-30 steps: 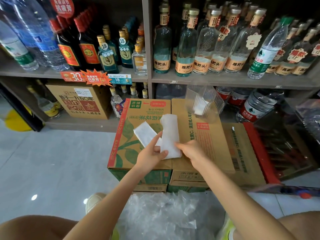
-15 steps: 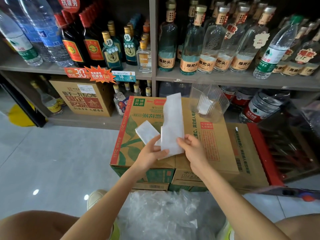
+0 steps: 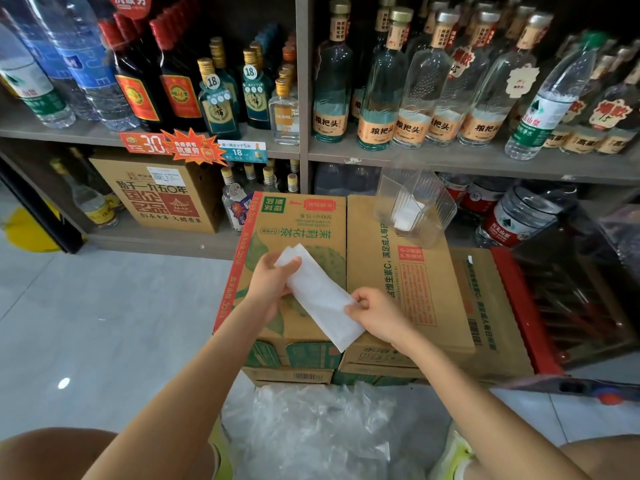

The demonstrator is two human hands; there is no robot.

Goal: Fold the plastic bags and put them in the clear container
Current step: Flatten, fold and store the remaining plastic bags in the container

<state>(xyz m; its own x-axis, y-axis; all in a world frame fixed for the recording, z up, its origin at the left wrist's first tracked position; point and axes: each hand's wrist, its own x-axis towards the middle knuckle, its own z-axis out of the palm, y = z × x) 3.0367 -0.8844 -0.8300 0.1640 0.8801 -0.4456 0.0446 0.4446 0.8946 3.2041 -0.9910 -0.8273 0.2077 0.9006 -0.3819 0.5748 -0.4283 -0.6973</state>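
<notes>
Two boxes side by side before the shelves, container on the right box, loose bags on the floor in front

A: Where can a hand pass here?
B: Above the cardboard boxes the air is open up to the shelf edge. The clear container stands at the far end of the right box, its mouth facing this way.
A: And what is in the way?
B: The folded bag strip, held across the box tops by both hands. Down low, the loose bag pile fills the floor between the knees
</notes>
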